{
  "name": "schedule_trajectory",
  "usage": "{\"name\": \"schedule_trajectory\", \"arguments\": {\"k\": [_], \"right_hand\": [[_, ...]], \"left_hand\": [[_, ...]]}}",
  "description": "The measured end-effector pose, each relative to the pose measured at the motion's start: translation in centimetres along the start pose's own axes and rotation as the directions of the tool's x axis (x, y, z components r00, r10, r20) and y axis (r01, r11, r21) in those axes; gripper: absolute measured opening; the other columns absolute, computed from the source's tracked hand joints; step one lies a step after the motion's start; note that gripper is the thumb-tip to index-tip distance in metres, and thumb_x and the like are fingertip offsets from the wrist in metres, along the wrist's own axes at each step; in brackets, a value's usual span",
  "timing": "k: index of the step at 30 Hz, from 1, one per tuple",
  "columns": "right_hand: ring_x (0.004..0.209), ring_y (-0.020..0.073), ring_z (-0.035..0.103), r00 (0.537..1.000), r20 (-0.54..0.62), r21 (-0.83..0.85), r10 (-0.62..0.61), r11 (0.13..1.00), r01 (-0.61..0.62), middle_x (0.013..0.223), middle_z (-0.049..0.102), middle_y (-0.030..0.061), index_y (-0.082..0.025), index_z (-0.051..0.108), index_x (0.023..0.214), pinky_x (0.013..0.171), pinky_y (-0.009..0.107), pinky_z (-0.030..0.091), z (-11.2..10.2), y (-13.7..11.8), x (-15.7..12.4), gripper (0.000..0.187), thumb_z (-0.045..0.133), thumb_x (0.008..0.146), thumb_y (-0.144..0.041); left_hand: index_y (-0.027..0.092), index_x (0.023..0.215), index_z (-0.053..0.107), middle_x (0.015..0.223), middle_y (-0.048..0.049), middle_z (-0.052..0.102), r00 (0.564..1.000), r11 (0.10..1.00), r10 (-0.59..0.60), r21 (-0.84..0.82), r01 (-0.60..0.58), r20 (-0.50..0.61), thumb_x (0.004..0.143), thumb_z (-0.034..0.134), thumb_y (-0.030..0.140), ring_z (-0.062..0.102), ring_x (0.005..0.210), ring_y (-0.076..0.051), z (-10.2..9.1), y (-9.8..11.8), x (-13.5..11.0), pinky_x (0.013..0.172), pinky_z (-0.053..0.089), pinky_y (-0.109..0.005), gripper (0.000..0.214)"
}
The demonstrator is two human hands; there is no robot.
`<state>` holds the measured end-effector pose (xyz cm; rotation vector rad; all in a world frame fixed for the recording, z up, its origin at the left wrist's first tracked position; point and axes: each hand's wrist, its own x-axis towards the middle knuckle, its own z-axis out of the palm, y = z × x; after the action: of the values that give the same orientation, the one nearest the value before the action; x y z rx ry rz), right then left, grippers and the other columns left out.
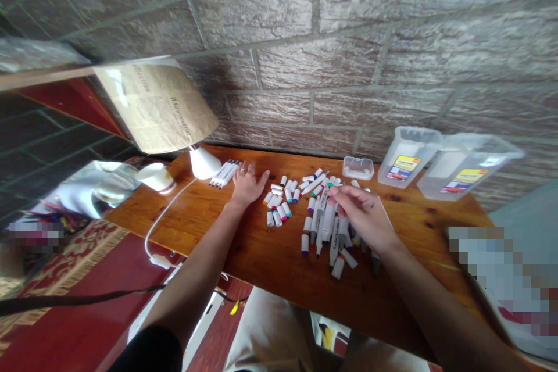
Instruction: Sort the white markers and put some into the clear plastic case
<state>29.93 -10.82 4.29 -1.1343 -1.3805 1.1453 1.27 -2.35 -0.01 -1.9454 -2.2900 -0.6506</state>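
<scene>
My left hand [247, 184] lies flat on the wooden table [270, 256], fingers spread, holding nothing. It rests between a neat row of white markers [224, 174] on its left and a scatter of short marker caps [279, 200] on its right. My right hand [364, 214] hovers over a pile of loose white markers [325, 229], with fingers loosely curled and pointing left. Whether it pinches a marker I cannot make out.
Two clear plastic boxes [407, 157] [466, 168] with labels lean against the brick wall at the back right, a small clear lid [358, 167] beside them. A white lamp base [204, 163] with a paper shade [159, 106] and a cord stands at the left, near a cup [154, 177].
</scene>
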Motion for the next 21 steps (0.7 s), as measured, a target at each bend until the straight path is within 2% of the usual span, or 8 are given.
{"name": "schedule_trajectory", "arguments": {"k": [2, 4, 6, 8, 10, 14, 18, 21], "right_hand": [[0.051, 0.0098, 0.044, 1.0, -0.01, -0.003, -0.006, 1.0, 0.006, 0.065, 0.063, 0.0, -0.017, 0.073, 0.08, 0.052, 0.025, 0.038, 0.0, 0.0, 0.0, 0.046, 0.07, 0.08, -0.063], [0.051, 0.01, 0.044, 1.0, -0.018, 0.004, -0.013, 1.0, 0.013, 0.063, 0.062, -0.0006, -0.018, 0.072, 0.078, 0.052, 0.025, 0.038, 0.0, 0.0, 0.1, 0.046, 0.07, 0.081, -0.063], [0.051, 0.01, 0.044, 1.0, -0.02, 0.016, -0.016, 1.0, 0.016, 0.061, 0.06, -0.0012, -0.018, 0.072, 0.078, 0.052, 0.025, 0.038, 0.0, 0.0, 0.2, 0.046, 0.069, 0.081, -0.063], [0.051, 0.01, 0.045, 1.0, -0.022, 0.027, -0.019, 0.999, 0.02, 0.061, 0.06, -0.0014, -0.018, 0.072, 0.078, 0.052, 0.025, 0.038, -0.1, 0.1, 0.2, 0.046, 0.069, 0.081, -0.063], [0.051, 0.01, 0.045, 1.0, -0.025, 0.028, -0.02, 0.999, 0.021, 0.062, 0.061, -0.001, -0.018, 0.072, 0.076, 0.052, 0.025, 0.038, -0.1, 0.1, 0.2, 0.046, 0.069, 0.081, -0.063], [0.051, 0.0098, 0.046, 0.999, -0.036, 0.032, -0.017, 0.999, 0.018, 0.065, 0.064, 0.0002, -0.018, 0.07, 0.073, 0.052, 0.025, 0.039, -0.1, 0.2, 0.3, 0.046, 0.07, 0.081, -0.063], [0.051, 0.0101, 0.047, 0.999, -0.043, 0.082, -0.025, 0.996, 0.029, 0.066, 0.066, 0.0008, -0.018, 0.071, 0.073, 0.051, 0.025, 0.038, -0.3, 0.6, 0.7, 0.046, 0.072, 0.078, -0.063], [0.051, 0.0099, 0.047, 0.998, -0.04, 0.1, -0.058, 0.993, 0.062, 0.066, 0.065, 0.0005, -0.018, 0.07, 0.071, 0.051, 0.025, 0.038, -0.6, 1.0, 1.0, 0.044, 0.071, 0.08, -0.061]], "left_hand": [[0.009, 0.133, 0.062, 0.139, -0.0186, 0.063, 0.985, 0.97, 0.169, -0.17, -0.174, -0.041, 0.098, 0.051, 0.041, 0.058, 0.132, -0.027, -0.3, 0.8, -0.2, 0.115, 0.041, -0.038, 0.049], [0.014, 0.12, 0.07, 0.12, -0.0128, 0.075, 0.936, 0.884, 0.35, -0.315, -0.346, -0.044, 0.099, 0.051, 0.038, 0.07, 0.112, -0.022, -0.6, 2.2, -0.5, 0.104, 0.05, -0.032, 0.037], [0.018, 0.108, 0.074, 0.104, -0.008, 0.079, 0.851, 0.789, 0.525, -0.369, -0.492, -0.014, 0.097, 0.055, 0.038, 0.073, 0.096, -0.019, -0.9, 4.0, -0.8, 0.095, 0.053, -0.031, 0.03], [0.02, 0.099, 0.076, 0.098, -0.0057, 0.079, 0.767, 0.732, 0.64, -0.337, -0.592, 0.044, 0.096, 0.058, 0.036, 0.071, 0.094, -0.019, -1.3, 6.0, -1.0, 0.095, 0.051, -0.031, 0.025], [0.021, 0.092, 0.078, 0.094, -0.006, 0.078, 0.738, 0.74, 0.664, -0.243, -0.627, 0.118, 0.095, 0.059, 0.035, 0.07, 0.094, -0.021, -1.7, 7.8, -0.9, 0.094, 0.049, -0.033, 0.023], [0.021, 0.091, 0.078, 0.094, -0.0072, 0.078, 0.731, 0.764, 0.643, -0.128, -0.633, 0.227, 0.095, 0.058, 0.037, 0.07, 0.095, -0.024, -1.9, 10.2, -0.7, 0.091, 0.047, -0.034, 0.025], [0.021, 0.083, 0.076, 0.088, -0.0082, 0.077, 0.738, 0.785, 0.606, -0.075, -0.615, 0.298, 0.094, 0.057, 0.038, 0.069, 0.092, -0.024, -1.3, 11.1, -0.9, 0.086, 0.047, -0.033, 0.028], [0.022, 0.079, 0.075, 0.083, -0.0071, 0.076, 0.766, 0.818, 0.564, -0.083, -0.569, 0.309, 0.092, 0.059, 0.039, 0.069, 0.087, -0.023, -0.9, 11.2, -1.2, 0.082, 0.047, -0.031, 0.027]]}}
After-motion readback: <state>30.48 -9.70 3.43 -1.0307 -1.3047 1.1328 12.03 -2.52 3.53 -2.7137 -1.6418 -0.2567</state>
